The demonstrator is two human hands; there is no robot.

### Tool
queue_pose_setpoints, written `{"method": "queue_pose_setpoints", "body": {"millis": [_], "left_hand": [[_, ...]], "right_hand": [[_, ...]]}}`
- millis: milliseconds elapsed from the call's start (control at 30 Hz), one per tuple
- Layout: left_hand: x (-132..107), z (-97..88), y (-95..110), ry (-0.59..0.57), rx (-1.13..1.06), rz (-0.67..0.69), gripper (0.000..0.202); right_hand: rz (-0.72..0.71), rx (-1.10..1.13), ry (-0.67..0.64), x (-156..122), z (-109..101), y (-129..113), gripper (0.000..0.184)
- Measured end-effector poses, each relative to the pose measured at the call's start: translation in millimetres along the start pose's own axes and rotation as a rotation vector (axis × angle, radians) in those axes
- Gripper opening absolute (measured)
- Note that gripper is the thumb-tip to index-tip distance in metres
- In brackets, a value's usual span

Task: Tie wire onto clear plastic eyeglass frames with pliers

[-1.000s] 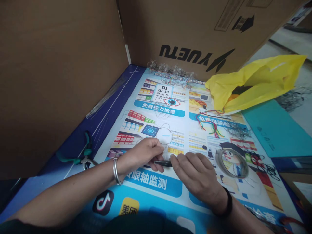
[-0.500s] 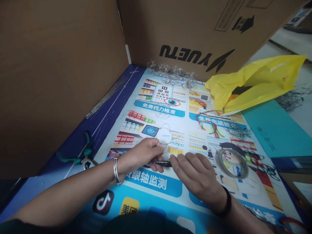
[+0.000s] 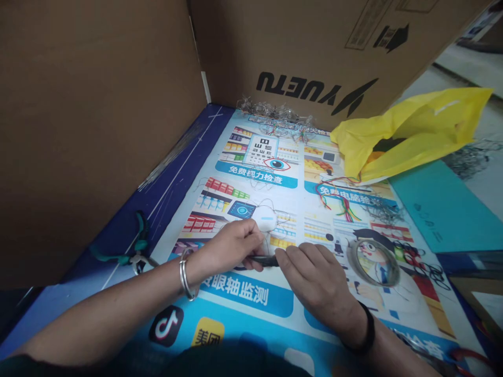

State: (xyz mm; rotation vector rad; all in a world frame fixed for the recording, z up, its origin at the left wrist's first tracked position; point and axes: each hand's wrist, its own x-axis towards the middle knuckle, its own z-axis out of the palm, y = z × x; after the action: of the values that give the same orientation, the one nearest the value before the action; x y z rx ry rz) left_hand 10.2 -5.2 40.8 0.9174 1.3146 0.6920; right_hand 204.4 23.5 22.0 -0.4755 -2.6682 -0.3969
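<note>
A slim black pen-like tool (image 3: 265,260) spans the gap between my two hands, just above the printed poster. My left hand (image 3: 237,243) is closed around its left end, thumb and fingers pressed together. Thin wire (image 3: 267,245) rises in a loose loop beside those fingertips; whether they pinch it as well I cannot tell. My right hand (image 3: 314,280) wraps round the tool's other end, and the fist hides most of that part.
Green-handled pliers (image 3: 137,256) lie left of my forearm. A tape roll (image 3: 352,267), black and red loops (image 3: 422,264) and coloured cords (image 3: 346,207) lie on the right, near a yellow bag (image 3: 424,131). Tangled wire pieces (image 3: 275,112) line the cardboard wall (image 3: 236,52).
Both hands stay in nearly the same place on the black tool. The left wrist and its bangle have shifted slightly, and the left fingers have curled a little more around the tool.
</note>
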Motion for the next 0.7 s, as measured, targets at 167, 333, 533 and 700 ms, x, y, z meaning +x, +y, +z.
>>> {"method": "queue_pose_setpoints", "body": {"millis": [167, 333, 533, 700], "left_hand": [[-5, -1.7, 1, 0.131, 0.39, 0.268, 0.021], [-10, 0.2, -1, 0.203, 0.654, 0.408, 0.022], [-16, 3.6, -7, 0.236, 0.811, 0.486, 0.02], [-16, 4.7, -12, 0.256, 0.953, 0.592, 0.019]], "right_hand": [[0.09, 0.009, -0.043, -2, 3, -3, 0.017], [0.172, 0.043, -0.089, -3, 2, -8, 0.016], [0.231, 0.168, -0.142, -4, 0, -11, 0.018], [0.242, 0.258, -0.219, -6, 2, -11, 0.021]]}}
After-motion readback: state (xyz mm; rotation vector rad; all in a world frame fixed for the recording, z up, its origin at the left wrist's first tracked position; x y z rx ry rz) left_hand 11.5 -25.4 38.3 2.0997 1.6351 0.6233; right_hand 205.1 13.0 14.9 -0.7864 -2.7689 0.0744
